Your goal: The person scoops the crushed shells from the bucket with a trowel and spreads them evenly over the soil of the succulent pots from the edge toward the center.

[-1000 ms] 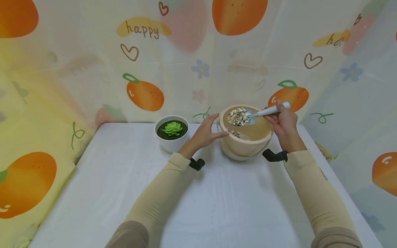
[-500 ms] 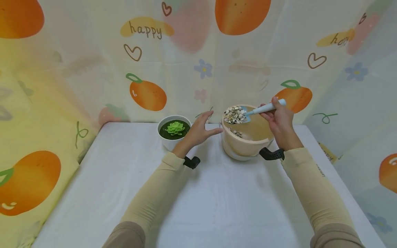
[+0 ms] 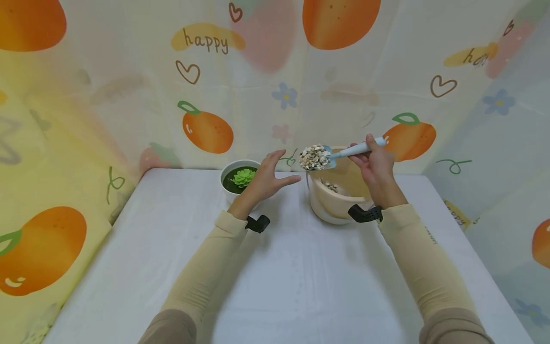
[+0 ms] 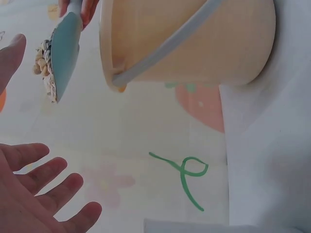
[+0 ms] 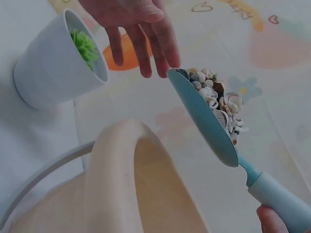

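Note:
My right hand (image 3: 378, 169) grips the pale handle of a light blue trowel (image 5: 204, 121). Small seashells (image 5: 216, 97) are heaped on its blade, which hangs over the left rim of a peach-coloured bucket (image 3: 333, 205). A few more shells (image 3: 330, 185) lie inside the bucket. My left hand (image 3: 264, 179) holds nothing; its fingers are spread, and it hovers between the bucket and a white pot (image 5: 58, 63). In that pot a green succulent (image 3: 243, 177) sits in dark filling; my left hand partly hides the pot in the head view.
Both containers stand near the back edge of a table with a white cloth (image 3: 275, 286). A grey bucket handle (image 4: 165, 46) hangs down the bucket's side. Behind the table rises a printed curtain (image 3: 253, 95) with oranges and hearts.
The right hand has carried the loaded trowel left, from above the bucket's inside to its left rim. The left hand has let go of the bucket's rim and moved left toward the pot.

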Demonstrator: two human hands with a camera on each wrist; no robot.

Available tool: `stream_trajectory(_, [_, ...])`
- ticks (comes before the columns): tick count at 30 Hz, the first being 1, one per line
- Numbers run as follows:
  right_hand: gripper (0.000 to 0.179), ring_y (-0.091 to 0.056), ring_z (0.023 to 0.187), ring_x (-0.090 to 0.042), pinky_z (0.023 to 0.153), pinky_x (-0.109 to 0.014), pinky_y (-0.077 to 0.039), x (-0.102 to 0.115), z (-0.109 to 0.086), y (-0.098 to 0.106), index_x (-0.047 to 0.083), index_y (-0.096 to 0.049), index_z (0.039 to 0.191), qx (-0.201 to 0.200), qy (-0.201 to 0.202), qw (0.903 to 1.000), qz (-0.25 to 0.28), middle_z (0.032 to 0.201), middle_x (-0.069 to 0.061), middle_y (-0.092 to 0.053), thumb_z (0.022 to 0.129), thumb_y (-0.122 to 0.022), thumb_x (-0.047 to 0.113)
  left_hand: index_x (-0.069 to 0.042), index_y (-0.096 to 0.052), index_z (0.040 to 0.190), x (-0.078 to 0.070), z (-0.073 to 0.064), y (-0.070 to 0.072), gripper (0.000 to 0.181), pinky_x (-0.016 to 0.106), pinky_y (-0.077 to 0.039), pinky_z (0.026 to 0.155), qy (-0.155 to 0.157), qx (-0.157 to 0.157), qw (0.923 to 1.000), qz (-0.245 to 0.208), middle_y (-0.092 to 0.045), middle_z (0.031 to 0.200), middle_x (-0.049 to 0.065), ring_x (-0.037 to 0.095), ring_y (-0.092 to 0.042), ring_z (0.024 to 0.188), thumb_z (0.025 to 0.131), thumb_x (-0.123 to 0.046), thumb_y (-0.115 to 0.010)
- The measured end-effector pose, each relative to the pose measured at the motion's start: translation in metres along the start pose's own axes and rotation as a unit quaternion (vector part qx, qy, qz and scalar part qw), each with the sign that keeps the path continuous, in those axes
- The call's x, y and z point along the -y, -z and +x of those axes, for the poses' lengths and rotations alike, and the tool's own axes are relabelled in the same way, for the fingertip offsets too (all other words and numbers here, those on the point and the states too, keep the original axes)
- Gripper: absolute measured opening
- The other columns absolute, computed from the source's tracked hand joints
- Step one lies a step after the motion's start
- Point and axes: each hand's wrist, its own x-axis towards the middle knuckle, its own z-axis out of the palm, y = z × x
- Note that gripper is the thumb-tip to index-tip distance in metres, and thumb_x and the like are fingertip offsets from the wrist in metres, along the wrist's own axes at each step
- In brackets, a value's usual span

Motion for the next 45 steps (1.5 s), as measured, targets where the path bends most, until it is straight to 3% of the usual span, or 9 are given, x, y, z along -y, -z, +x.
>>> stream_trajectory(2, [0.022,-0.071,0.080,-0.025,0.094,-0.045,-0.045,-0.003,0.001,-0.002,0.005,-0.054,0.110,-0.003,0.000,1.0000,-0.001,0.094,-0.017,-0.063,0.095,-0.061,0.019,-0.011,-0.028,0.154,0.002,-0.001,0.002,0.092,0.053,-0.030,0.116,0.002,-0.004,1.0000,0.000,-0.027,0.159,0.012,0.032,-0.028,0.146,0.083,-0.047,-0.074])
stream_trajectory(7, [0.030,-0.069,0.087,-0.025,0.094,-0.044,-0.048,-0.012,0.003,-0.008,0.006,-0.055,0.120,-0.009,0.001,0.9998,-0.020,0.099,-0.017,-0.063,0.094,-0.061,0.022,-0.011,-0.027,0.154,0.006,-0.006,0.009,0.093,0.053,-0.029,0.117,0.007,-0.012,0.9999,0.001,-0.025,0.160,0.012,0.032,-0.028,0.146,0.083,-0.047,-0.074])
stream_trajectory(14, [0.019,-0.069,0.084,-0.024,0.095,-0.043,-0.048,-0.024,0.002,-0.014,0.006,-0.057,0.104,-0.004,-0.015,0.9997,-0.018,0.096,-0.016,-0.063,0.095,-0.060,0.023,-0.010,-0.027,0.154,0.015,-0.012,0.018,0.092,0.053,-0.028,0.117,0.008,-0.026,0.9996,0.004,-0.025,0.159,0.012,0.032,-0.027,0.146,0.083,-0.046,-0.074])
stream_trajectory(23, [0.016,-0.067,0.088,-0.026,0.099,-0.045,-0.047,-0.037,0.002,-0.021,0.005,-0.057,0.102,-0.016,-0.014,0.9998,-0.002,0.100,-0.019,-0.062,0.096,-0.059,0.020,-0.011,-0.027,0.154,0.024,-0.016,0.026,0.095,0.055,-0.029,0.116,0.018,-0.033,0.9992,0.014,-0.024,0.160,0.013,0.034,-0.029,0.145,0.081,-0.048,-0.075])
stream_trajectory(32, [0.033,-0.066,0.091,-0.026,0.099,-0.044,-0.047,-0.050,0.004,-0.026,0.001,-0.051,0.123,-0.012,-0.017,0.9997,-0.011,0.111,-0.021,-0.058,0.098,-0.056,0.022,-0.011,-0.027,0.154,0.031,-0.021,0.037,0.091,0.057,-0.028,0.116,0.024,-0.039,0.9989,0.004,-0.022,0.160,0.014,0.035,-0.028,0.145,0.083,-0.044,-0.074])
stream_trajectory(36, [0.031,-0.064,0.098,-0.028,0.100,-0.044,-0.048,-0.056,0.005,-0.029,0.002,-0.051,0.121,-0.008,-0.019,0.9997,-0.013,0.108,-0.020,-0.057,0.098,-0.055,0.022,-0.011,-0.026,0.154,0.036,-0.022,0.040,0.091,0.057,-0.028,0.116,0.024,-0.040,0.9989,0.007,-0.021,0.160,0.014,0.036,-0.026,0.145,0.083,-0.042,-0.075])
stream_trajectory(40, [0.026,-0.062,0.105,-0.030,0.101,-0.045,-0.047,-0.061,0.005,-0.034,0.004,-0.053,0.118,-0.003,-0.023,0.9996,-0.015,0.116,-0.022,-0.055,0.099,-0.054,0.021,-0.011,-0.027,0.154,0.042,-0.025,0.045,0.091,0.059,-0.027,0.115,0.021,-0.048,0.9986,0.008,-0.021,0.160,0.015,0.036,-0.025,0.146,0.082,-0.042,-0.076])
stream_trajectory(45, [0.033,-0.061,0.110,-0.032,0.102,-0.046,-0.046,-0.069,0.004,-0.039,0.002,-0.053,0.126,-0.003,-0.024,0.9995,-0.022,0.124,-0.025,-0.054,0.098,-0.055,0.021,-0.014,-0.029,0.154,0.051,-0.030,0.052,0.093,0.061,-0.027,0.115,0.017,-0.060,0.9981,0.009,-0.019,0.161,0.013,0.037,-0.023,0.147,0.081,-0.048,-0.076])
